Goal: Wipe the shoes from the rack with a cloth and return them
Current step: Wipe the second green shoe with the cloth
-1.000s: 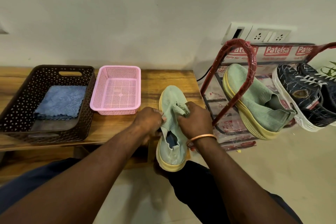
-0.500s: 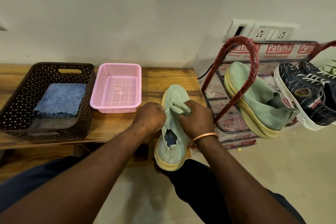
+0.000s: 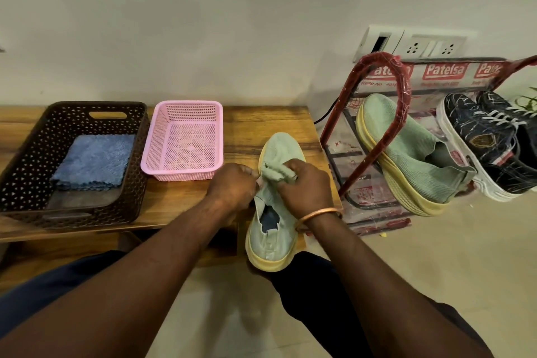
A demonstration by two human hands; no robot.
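One green shoe (image 3: 273, 212) is gripped mid-frame by the left hand (image 3: 232, 186) & rubbed w/ a cloth (image 3: 277, 173) pinched in the right hand (image 3: 305, 187); mate (image 3: 412, 160) + dark pair (image 3: 494, 142) on the rack (image 3: 402, 87) at right are prob. unwiped.

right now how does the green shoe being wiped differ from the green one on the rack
The held shoe lies sole down, toe away; the rack shoe leans on the red rack. The left hand grips the held shoe and the right hand holds a cloth on it; no hand touches the rack shoe. Both are green knit with yellow soles.
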